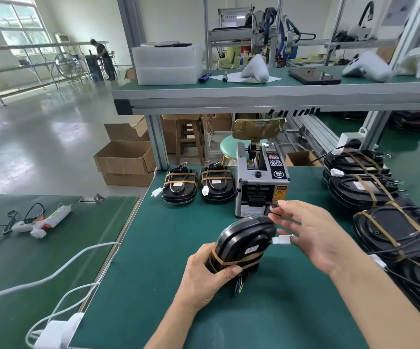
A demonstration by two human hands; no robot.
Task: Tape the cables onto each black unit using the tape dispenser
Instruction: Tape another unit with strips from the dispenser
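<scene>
1. Done: two taped units [198, 185] sit upper centre, left of the tape dispenser [261, 180].
2. In hand: our left hand [203, 275] grips the black unit [244, 243] at frame centre, on edge, one tape band around its lower end.
3. Our right hand [314, 238] pinches the cable [275, 205] by the dispenser mouth; white connector [283, 240] sits against the fingers.
4. We can't see fresh tape pulled.
5. The stack at right [390, 212] already shows bands; how many units are left, we can't tell.
</scene>
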